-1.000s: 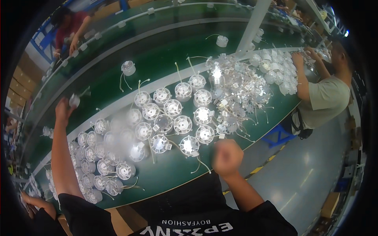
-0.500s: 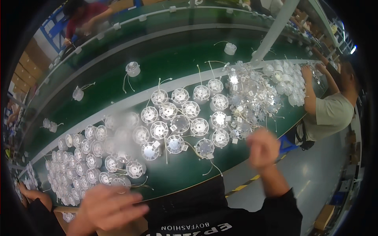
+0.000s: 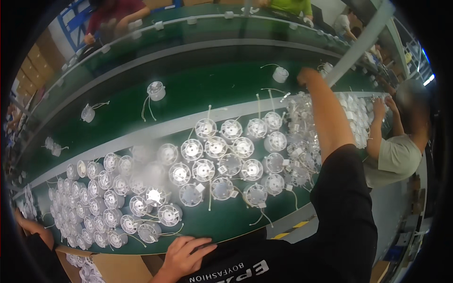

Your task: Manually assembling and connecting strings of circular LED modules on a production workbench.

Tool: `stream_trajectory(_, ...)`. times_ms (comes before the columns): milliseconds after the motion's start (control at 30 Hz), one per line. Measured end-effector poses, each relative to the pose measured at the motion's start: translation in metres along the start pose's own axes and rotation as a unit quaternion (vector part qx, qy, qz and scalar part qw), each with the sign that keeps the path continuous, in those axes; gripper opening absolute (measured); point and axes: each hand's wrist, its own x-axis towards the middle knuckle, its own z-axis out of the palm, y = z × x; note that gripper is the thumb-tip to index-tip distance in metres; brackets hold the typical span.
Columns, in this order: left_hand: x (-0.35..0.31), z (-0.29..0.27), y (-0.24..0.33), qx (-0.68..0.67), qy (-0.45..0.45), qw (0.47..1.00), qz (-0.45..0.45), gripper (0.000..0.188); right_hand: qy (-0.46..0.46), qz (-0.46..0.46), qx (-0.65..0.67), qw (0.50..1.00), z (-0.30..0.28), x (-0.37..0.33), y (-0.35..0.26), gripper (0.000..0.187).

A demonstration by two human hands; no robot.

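My left hand (image 3: 186,254) rests at the near edge of the green table, fingers stretched and holding nothing. My right arm reaches across the table to the green belt, where my right hand (image 3: 308,76) hangs between a white round housing with a wire (image 3: 281,74) and another housing (image 3: 325,69) beside the post. Its fingers are mostly hidden, so a grip cannot be made out. Between my hands stand rows of clear round housings with spoked tops (image 3: 216,147), some with silvery discs (image 3: 222,188). A heap of silvery, wired disc parts (image 3: 302,137) lies partly behind my right forearm.
Many white housings (image 3: 96,206) are packed at the left. Single housings (image 3: 155,91) sit on the belt. A grey post (image 3: 361,45) rises at the right. An open carton (image 3: 120,264) stands below the table edge. Co-workers sit at both sides and across the belt.
My right hand has swung from the table's near right edge forward to the belt. My left hand has moved rightward to the table edge. The view has shifted slightly.
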Motion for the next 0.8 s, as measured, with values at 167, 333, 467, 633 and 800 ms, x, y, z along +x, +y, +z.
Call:
stream_trajectory(167,-0.009,0.011,-0.004,0.034,0.046,0.998,0.006,0.039,-0.038,0.035,0.072,0.996,0.001,0.01,0.006,0.065)
stream_trajectory(333,-0.006,0.012,-0.004,0.029,0.069,0.997,0.004,0.039,-0.051,-0.001,0.123,0.991,0.003,-0.004,-0.021,0.078)
stream_trajectory(467,-0.01,0.012,-0.003,0.039,0.07,0.997,0.011,0.038,-0.047,-0.179,0.208,0.96,0.016,-0.054,-0.092,0.091)
stream_trajectory(633,-0.007,0.013,-0.002,0.041,0.069,0.997,0.01,0.037,-0.145,-0.154,0.177,0.961,0.054,-0.074,-0.154,0.083)
stream_trajectory(800,0.0,0.016,-0.001,0.042,0.118,0.992,-0.001,0.037,-0.18,-0.166,0.08,0.966,0.092,-0.061,-0.175,0.072)
